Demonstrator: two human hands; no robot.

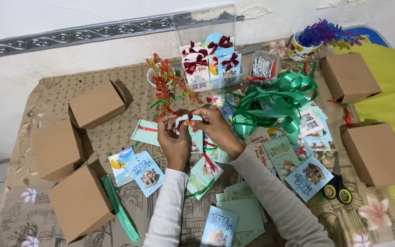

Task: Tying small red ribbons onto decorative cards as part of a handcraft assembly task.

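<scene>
Both forearms in pale long sleeves come up from the bottom edge and meet over the middle of the table (46,91), wrists bent inward so the hands face each other. Left hand (172,139) back up, fingers curled, thumb and forefinger pinching the left side of a red ribbon (184,120). Right hand (216,128) angled in from the right, fingertips pinching the same ribbon from the other side. The ribbon sits at the top edge of a light green card (195,137) held upright between the two hands, just above the tabletop. Both grips are closed on the ribbon and card; the exact knot is too small to make out.

Around the hands: loose printed cards (309,177) scattered below and to the right, a tangle of green ribbon (277,103) just right of the right hand, scissors (337,185) with black and yellow handles farther right. A clear tray (206,64) of finished cards with red bows stands behind the hands, near the wall. A small pot of red and green plastic leaves (165,82) is just behind the left hand. Brown cardboard boxes (81,201) sit on the left and right sides.
</scene>
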